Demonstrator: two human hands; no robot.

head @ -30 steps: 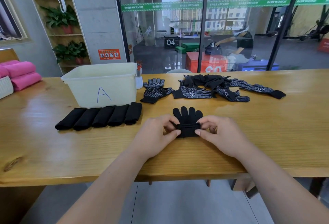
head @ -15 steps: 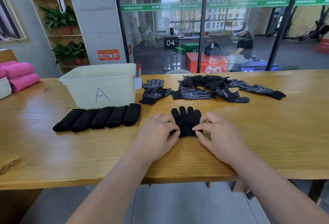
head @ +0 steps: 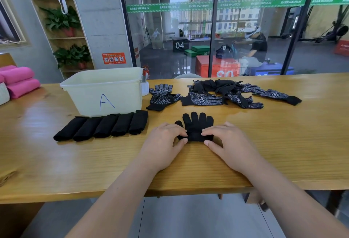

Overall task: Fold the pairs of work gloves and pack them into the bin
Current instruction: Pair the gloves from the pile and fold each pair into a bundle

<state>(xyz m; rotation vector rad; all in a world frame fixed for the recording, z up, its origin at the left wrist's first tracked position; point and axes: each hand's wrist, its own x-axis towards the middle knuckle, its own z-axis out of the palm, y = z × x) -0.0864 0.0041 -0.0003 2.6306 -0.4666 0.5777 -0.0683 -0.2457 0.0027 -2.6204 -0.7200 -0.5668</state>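
Observation:
A black glove pair [head: 197,122] lies flat in front of me, fingers pointing away, its near cuff end rolled into a thick band. My left hand [head: 163,144] pinches the left end of that band, and my right hand [head: 231,145] pinches the right end. Several finished black rolls [head: 102,127] lie side by side to the left. Behind them stands the white bin [head: 85,94] marked "A". A dotted pair [head: 163,97] and a loose heap of gloves [head: 224,92] lie farther back.
The wooden table [head: 283,143] runs wide, with its front edge just under my wrists. Pink rolled towels [head: 20,80] sit at the far left. A small white bottle [head: 145,86] stands behind the bin's right side. A glass wall lies beyond the table.
Both hands pressed over the glove pair, then pinched it again; the rolled band at the cuff end has moved a little toward the glove fingers.

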